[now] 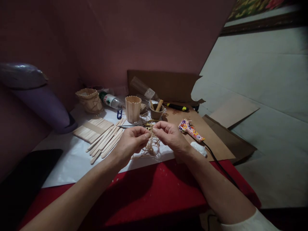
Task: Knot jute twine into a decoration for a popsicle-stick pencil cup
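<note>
near the paper edge (64,179), fingers (144,136) pinch twine (154,149).

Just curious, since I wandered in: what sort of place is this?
Probably a craft corner, perhaps in a home. The table holds a bundle of flat wooden sticks, what looks like a flowered glue gun and tangled twine.

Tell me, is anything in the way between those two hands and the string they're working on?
Nothing visible. The left hand and right hand come together, fingertips at the twine, whose loose loops show just below them. The wooden cup stands beyond the hands, not between.
</note>
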Available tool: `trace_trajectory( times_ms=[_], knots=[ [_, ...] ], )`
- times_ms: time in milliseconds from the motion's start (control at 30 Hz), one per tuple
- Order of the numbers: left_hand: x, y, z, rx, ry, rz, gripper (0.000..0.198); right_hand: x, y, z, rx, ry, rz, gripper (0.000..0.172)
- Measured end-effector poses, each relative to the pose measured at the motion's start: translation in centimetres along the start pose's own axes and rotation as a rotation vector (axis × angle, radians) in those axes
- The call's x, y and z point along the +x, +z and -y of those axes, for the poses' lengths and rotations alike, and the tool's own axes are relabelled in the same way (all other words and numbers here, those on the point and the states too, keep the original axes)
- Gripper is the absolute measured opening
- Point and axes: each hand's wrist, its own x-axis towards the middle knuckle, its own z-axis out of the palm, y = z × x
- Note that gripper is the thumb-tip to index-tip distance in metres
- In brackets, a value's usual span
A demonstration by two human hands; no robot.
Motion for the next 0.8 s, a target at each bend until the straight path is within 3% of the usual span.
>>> trace_trajectory(
  times_ms=[267,500,800],
  knots=[
    [-0.04,0.01,-0.27,0.012,-0.008,-0.035,0.025,0.1,-0.09,-0.33,-0.013,-0.049,0.027,0.018],
    [0.22,0.08,-0.1,0.03,0.01,-0.115,0.024,-0.2,-0.01,-0.62,-0.209,-0.06,0.045,0.016],
    [0.18,0.16,-0.04,0.114,0.076,-0.086,0.018,-0.01,-0.17,-0.43,-0.053,0.069,0.122,0.019]
  ],
)
